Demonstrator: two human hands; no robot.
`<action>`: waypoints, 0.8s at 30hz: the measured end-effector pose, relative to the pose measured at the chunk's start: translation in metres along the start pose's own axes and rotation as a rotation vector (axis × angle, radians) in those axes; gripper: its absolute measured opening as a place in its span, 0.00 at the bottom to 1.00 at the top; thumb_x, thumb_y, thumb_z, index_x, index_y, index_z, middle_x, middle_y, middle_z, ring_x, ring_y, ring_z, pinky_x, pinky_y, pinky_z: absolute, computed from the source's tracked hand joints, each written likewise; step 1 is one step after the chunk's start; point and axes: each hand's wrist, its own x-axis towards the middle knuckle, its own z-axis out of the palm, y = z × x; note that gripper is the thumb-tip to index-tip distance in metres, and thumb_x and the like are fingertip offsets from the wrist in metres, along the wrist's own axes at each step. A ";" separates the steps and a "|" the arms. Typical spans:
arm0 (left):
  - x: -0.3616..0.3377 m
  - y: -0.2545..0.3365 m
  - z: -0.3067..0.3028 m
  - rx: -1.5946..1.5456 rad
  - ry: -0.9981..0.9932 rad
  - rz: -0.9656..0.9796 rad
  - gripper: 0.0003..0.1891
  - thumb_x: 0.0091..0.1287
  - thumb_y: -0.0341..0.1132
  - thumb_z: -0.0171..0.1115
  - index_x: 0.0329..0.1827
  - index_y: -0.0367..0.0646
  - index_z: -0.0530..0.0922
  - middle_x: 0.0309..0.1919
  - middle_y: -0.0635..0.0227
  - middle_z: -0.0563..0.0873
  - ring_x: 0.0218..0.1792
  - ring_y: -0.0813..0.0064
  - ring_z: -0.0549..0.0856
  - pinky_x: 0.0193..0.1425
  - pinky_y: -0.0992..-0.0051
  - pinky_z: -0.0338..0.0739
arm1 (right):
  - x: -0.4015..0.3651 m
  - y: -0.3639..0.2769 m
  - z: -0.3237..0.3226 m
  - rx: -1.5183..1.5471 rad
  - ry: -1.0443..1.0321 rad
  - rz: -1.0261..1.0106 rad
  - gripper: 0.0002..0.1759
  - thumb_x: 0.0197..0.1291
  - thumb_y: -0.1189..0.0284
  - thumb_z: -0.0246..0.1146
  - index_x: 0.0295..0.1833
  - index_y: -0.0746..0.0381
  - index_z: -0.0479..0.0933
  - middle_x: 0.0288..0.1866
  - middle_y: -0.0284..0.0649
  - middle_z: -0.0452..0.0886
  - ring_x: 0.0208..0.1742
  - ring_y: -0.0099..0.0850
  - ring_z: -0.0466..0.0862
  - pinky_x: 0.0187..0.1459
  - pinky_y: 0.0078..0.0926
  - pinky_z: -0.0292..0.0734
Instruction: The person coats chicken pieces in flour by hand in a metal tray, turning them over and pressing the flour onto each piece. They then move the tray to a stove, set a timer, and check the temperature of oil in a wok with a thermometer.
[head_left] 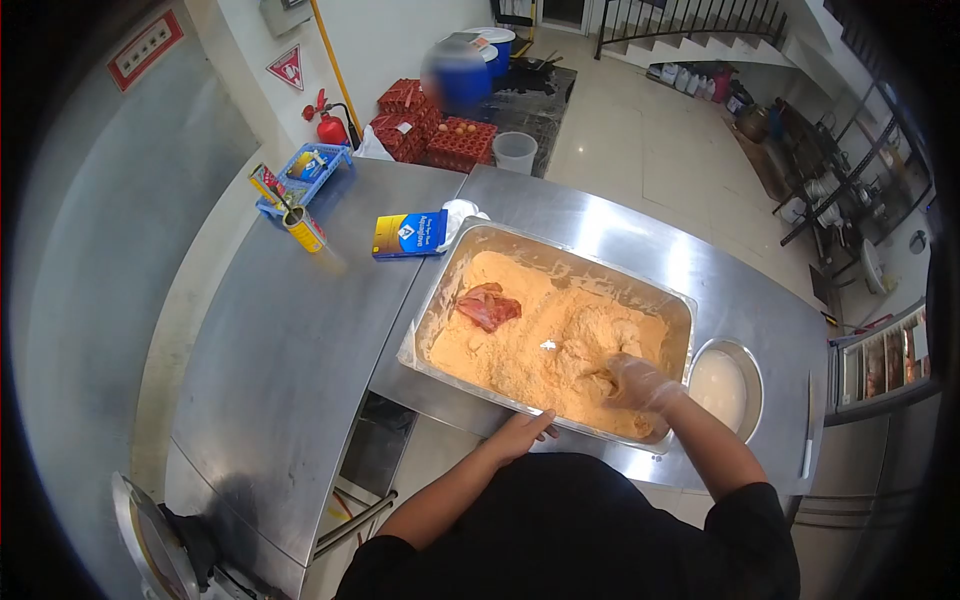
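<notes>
A deep rectangular steel pan (425, 372) full of orange-tinted flour lies on the steel table. My left hand (527, 433) is bare and holds the near rim, thumb over the edge. In a clear plastic glove, my right hand (640, 383) reaches into the pan's right side. Its fingers are closed at a flour-coated meat piece (598, 383), their tips partly hidden in the flour. Other coated lumps (600, 335) lie just beyond. An uncoated raw meat piece (488, 307) rests on the flour at the pan's left.
Right of the pan stand a round bowl of whitish liquid (718, 388) and a white-handled knife (808, 440). Leftward are a blue-yellow box (410, 235), an opened yellow can (303, 230) and a blue basket (325, 178). Red egg trays (460, 145) and a bucket (515, 152) stand beyond the table.
</notes>
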 end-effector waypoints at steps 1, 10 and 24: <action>0.001 -0.002 0.001 -0.003 0.012 0.002 0.26 0.78 0.53 0.48 0.52 0.34 0.80 0.40 0.61 0.88 0.42 0.71 0.83 0.48 0.70 0.76 | 0.004 -0.002 0.006 0.006 0.103 -0.093 0.24 0.55 0.59 0.71 0.53 0.62 0.78 0.42 0.53 0.84 0.48 0.51 0.84 0.51 0.44 0.77; -0.001 -0.005 0.000 0.004 0.038 -0.048 0.28 0.78 0.55 0.48 0.48 0.34 0.82 0.40 0.61 0.88 0.40 0.71 0.82 0.48 0.70 0.76 | 0.008 0.011 -0.009 0.479 0.037 0.165 0.27 0.60 0.63 0.71 0.60 0.67 0.75 0.47 0.48 0.85 0.46 0.39 0.86 0.48 0.37 0.79; 0.005 -0.014 -0.002 -0.022 0.027 0.013 0.28 0.78 0.54 0.48 0.49 0.32 0.82 0.39 0.59 0.88 0.41 0.70 0.82 0.49 0.69 0.76 | 0.005 -0.007 -0.010 0.023 -0.189 -0.005 0.31 0.56 0.69 0.68 0.67 0.58 0.73 0.64 0.49 0.78 0.63 0.45 0.78 0.61 0.36 0.74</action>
